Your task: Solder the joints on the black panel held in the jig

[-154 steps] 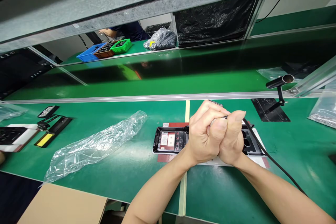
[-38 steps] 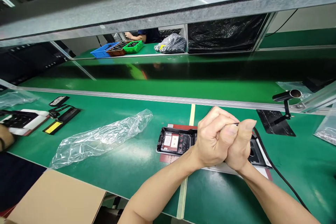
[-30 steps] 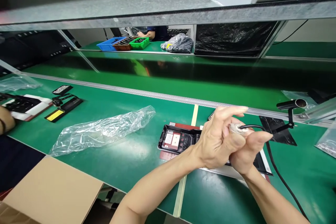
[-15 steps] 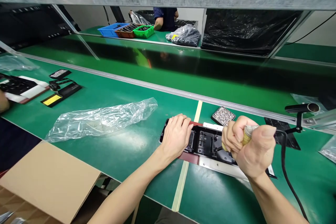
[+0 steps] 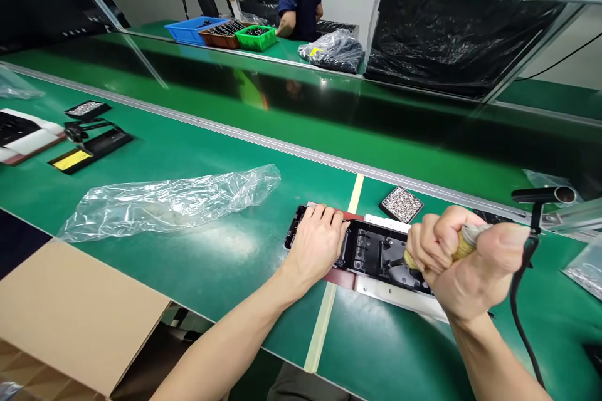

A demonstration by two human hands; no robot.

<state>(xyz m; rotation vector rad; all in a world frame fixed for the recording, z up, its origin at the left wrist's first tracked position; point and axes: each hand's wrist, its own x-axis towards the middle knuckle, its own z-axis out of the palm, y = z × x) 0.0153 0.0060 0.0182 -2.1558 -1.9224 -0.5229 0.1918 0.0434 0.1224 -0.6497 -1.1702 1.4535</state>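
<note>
A long black plastic housing point(image 5: 350, 257), open side up with ribs and posts inside, lies in a red-and-white fixture point(image 5: 399, 296) on the green bench. My left hand point(image 5: 317, 235) presses over the housing's left part, fingers curled over its far edge. My right hand point(image 5: 463, 263) is wrapped round the yellowish grip of an electric screwdriver point(image 5: 463, 243), thumb on top. A black cable point(image 5: 517, 319) hangs from the tool. Its dark shaft slants down toward the inside of the housing; I cannot tell whether the tip touches. The fist hides the housing's right end.
A speckled pad in a black tray point(image 5: 401, 204) sits behind the fixture. At right stands a small black tube on a bracket point(image 5: 540, 196). A clear plastic bag point(image 5: 179, 200) lies left, cardboard point(image 5: 79, 307) at the front edge. Across the belt are bins point(image 5: 256, 39) and a co-worker point(image 5: 298, 9).
My right hand with the electric screwdriver has shifted a little to the right. My left hand stays on the housing. The camera view has tilted slightly.
</note>
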